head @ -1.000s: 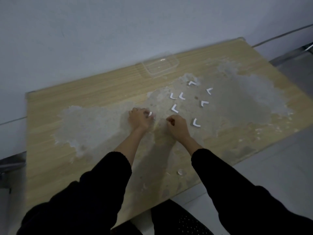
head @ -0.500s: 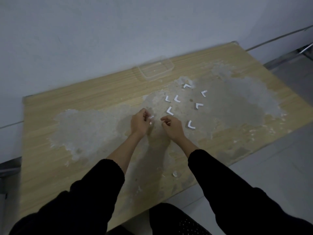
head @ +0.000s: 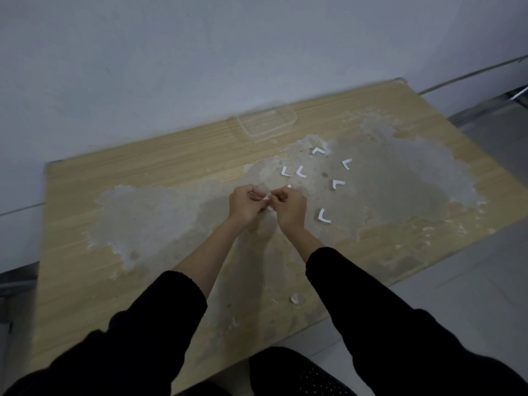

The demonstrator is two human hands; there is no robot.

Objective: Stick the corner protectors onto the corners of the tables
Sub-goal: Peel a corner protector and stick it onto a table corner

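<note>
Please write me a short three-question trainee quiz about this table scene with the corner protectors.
1. True or false: both hands, left hand and right hand, are pinching one small white corner protector between them.
2. How many loose white protectors lie fully visible on the table? A) three B) six C) ten
3. The clear plastic tray sits near the table's ____ edge, by the wall.

Key: 1 true; 2 B; 3 far
</note>
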